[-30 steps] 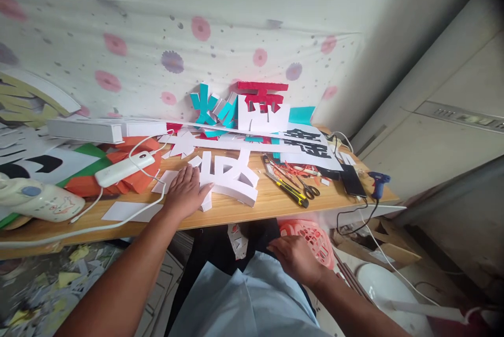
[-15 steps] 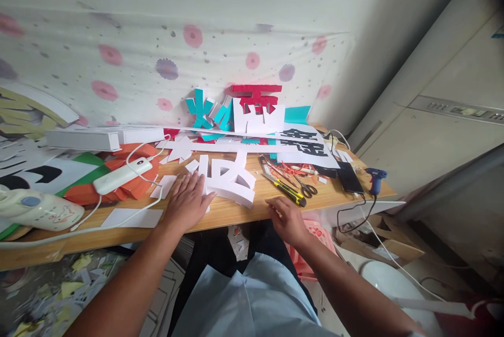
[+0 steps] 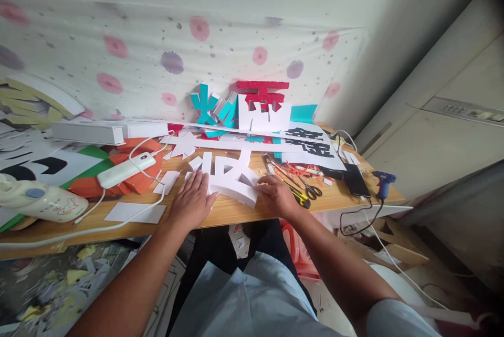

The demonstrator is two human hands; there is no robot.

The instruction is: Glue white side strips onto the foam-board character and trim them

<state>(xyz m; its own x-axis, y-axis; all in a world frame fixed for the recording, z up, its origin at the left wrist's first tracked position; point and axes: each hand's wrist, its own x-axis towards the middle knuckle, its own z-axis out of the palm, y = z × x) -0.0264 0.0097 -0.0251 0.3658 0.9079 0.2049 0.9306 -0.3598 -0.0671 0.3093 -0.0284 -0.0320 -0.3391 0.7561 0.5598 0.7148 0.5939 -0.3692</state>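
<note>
A white raised character [image 3: 232, 192] with thick side walls, apparently card or foam board, lies near the front edge of the wooden table. My left hand [image 3: 191, 196] rests flat on its left part, fingers stretched out and thumb apart. At its right end is my right hand [image 3: 277, 195], fingers bent and pressed together, the tips at or against the side wall. Whatever those fingers may hold is hidden. Just beyond the right hand lie a yellow and black utility knife [image 3: 301, 198], partly covered by it, and scissors [image 3: 312, 190].
Red and teal raised characters [image 3: 263, 86] lean at the back. A blue glue gun [image 3: 384, 183] and a dark phone [image 3: 356, 180] are at the right. A white power strip [image 3: 125, 170] with a trailing cable and a pale bottle-shaped appliance [image 3: 43, 198] lie left.
My right hand has moved up and left from the table's front edge to the right end of the white character. My left hand stays on the character; the view has shifted slightly.
</note>
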